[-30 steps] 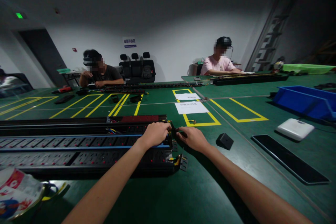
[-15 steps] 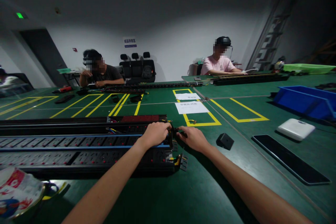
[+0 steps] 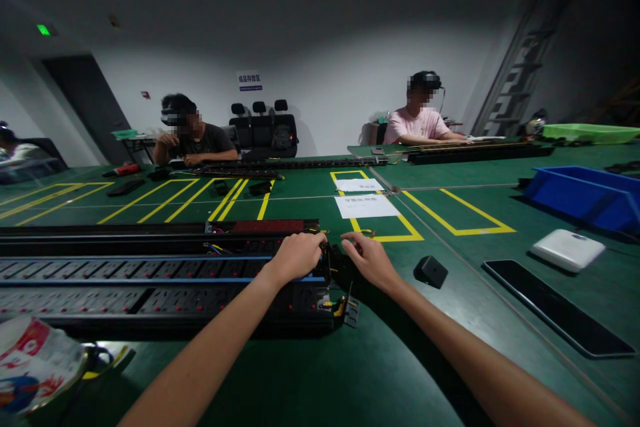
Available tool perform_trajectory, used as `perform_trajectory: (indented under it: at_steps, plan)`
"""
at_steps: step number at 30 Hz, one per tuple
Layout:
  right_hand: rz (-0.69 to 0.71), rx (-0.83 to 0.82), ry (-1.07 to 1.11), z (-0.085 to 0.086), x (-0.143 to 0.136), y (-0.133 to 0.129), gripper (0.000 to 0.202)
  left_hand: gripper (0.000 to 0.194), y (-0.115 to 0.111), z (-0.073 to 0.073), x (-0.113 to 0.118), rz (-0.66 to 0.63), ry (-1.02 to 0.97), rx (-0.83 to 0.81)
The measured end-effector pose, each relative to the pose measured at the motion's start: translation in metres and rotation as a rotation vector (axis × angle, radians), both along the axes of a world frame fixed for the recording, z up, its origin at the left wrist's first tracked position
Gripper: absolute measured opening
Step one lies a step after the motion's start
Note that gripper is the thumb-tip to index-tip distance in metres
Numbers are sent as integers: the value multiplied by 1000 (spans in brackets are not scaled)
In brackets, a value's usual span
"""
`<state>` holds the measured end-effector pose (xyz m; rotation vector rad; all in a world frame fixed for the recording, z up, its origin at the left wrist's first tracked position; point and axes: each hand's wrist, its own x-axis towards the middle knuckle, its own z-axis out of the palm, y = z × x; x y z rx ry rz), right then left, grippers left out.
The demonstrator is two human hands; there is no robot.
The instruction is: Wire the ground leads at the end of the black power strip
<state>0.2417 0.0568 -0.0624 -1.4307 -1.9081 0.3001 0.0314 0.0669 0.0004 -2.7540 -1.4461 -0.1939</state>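
Observation:
Long black power strips (image 3: 170, 299) with rows of sockets and red switches lie side by side on the green table, their ends towards the middle. My left hand (image 3: 299, 257) is curled over the end of a rear power strip (image 3: 255, 246), its fingertips at the strip's end. Just to the right of that end is my right hand (image 3: 369, 259), raised slightly, with thumb and forefinger apart and nothing visible between them. From the nearest strip's end, coloured wires and a dark end plate (image 3: 351, 311) stick out. My left palm hides part of the strips.
At right lie a small black block (image 3: 431, 271), a dark phone (image 3: 555, 307), a white case (image 3: 568, 249) and a blue bin (image 3: 583, 197). A printed can (image 3: 37, 367) stands at front left. Paper sheets (image 3: 367, 207) lie ahead. Co-workers sit across the table.
My right hand has lifted away from the strip's end and its fingers have spread. The left hand stays on the strip. The view has shifted slightly.

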Motion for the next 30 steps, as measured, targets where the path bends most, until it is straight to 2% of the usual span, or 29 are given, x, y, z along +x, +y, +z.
perform_trajectory:
  at_steps: [4,11,19,26,30]
  plan:
    - [26,-31,51,1,-4,-2,43,36,-1,-1,1,11,5,5]
    - [35,-91,-73,9,-9,-13,47,34,-1,-4,0,5,-10,23]
    - [39,-64,-133,9,-10,-15,46,31,-1,-3,-1,1,-28,55]
    - [53,-9,-39,5,-11,-12,45,30,-3,0,1,12,-6,32]
    - [93,-46,29,7,-14,-13,48,31,-3,0,0,10,-2,37]
